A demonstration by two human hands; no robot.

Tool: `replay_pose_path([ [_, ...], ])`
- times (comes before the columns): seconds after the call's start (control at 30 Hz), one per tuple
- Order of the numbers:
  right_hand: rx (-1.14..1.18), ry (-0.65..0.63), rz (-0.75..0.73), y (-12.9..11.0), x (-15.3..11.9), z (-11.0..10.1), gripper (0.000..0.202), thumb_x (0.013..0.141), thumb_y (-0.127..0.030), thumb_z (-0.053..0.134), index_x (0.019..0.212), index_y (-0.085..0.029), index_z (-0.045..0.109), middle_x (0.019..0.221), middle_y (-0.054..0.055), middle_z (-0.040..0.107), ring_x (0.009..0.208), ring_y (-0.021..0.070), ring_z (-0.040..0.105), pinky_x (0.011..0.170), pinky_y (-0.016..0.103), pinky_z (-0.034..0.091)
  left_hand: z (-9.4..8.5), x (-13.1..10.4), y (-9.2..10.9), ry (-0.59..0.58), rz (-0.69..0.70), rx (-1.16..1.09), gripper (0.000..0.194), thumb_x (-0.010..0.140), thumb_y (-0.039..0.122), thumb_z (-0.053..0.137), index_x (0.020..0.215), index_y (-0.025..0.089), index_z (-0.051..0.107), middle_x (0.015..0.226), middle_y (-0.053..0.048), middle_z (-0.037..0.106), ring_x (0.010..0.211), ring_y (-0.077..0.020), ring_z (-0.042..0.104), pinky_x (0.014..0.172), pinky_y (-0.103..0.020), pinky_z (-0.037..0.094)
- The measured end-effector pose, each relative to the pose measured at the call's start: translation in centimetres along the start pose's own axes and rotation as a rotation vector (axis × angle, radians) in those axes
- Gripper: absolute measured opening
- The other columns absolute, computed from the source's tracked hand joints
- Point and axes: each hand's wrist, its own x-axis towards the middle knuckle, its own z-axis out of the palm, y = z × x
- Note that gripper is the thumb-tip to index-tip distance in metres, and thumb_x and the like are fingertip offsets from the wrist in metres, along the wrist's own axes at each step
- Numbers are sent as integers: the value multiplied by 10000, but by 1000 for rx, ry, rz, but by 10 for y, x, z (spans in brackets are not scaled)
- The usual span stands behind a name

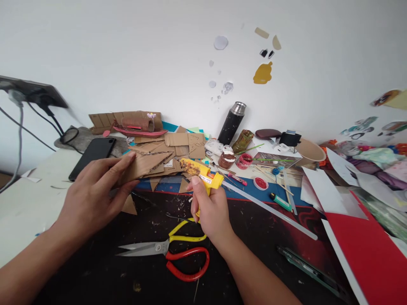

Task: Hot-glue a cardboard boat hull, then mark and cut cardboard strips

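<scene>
Between the fingers and thumb of my left hand [97, 190] is a pointed piece of cardboard [148, 164], its torn edge turned to the right. My right hand [211, 207] is wrapped round a yellow hot glue gun [203, 174]. A long clear glue stick [270, 209] sticks out of the gun's back end, and its stained nozzle end points left toward the cardboard. Just below the hands, scissors [162, 248] with one yellow and one red handle lie on the dark mat, blades to the left.
Cardboard scraps [186, 144] and a small red model boat [140, 127] lie by the wall. A black phone [92, 159] is at the left. Behind stand a black thermos [232, 123] and paint jars [244, 161]. A utility knife [313, 271] and red paper [365, 250] are at the right.
</scene>
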Motion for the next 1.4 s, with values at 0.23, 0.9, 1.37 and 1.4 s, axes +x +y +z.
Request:
replay_pose_path([
  [0.23,42,-51,-40,-3,-3,1,613,949,-817,684,894,-207,671,447,-97,481,352,87,411,384,202,358,3,-5,-5,-29,-55,-56,733,1116,305,602,1788,365,318,1249,-133,685,1082,-346,729,886,-455,639],
  [0.9,65,-70,-18,0,-4,0,694,935,-896,648,795,-217,650,425,-81,481,325,87,419,367,204,357,5,-5,-6,-38,-52,-108,721,1107,275,623,1772,352,355,1238,-141,671,1038,-346,719,841,-475,641],
  [1.37,98,-121,18,-2,-3,0,738,916,-926,634,767,-204,655,414,-70,481,317,87,427,369,202,329,5,-6,-6,-42,-85,-118,662,1117,334,599,1750,351,407,1246,-120,679,1047,-321,728,872,-445,642],
  [1.4,104,-132,8,-1,-2,0,739,917,-928,632,809,-198,680,423,-76,483,321,89,430,372,202,332,5,-6,-6,-43,-87,-119,663,1116,338,599,1751,353,405,1250,-120,677,1055,-322,727,879,-447,642],
])
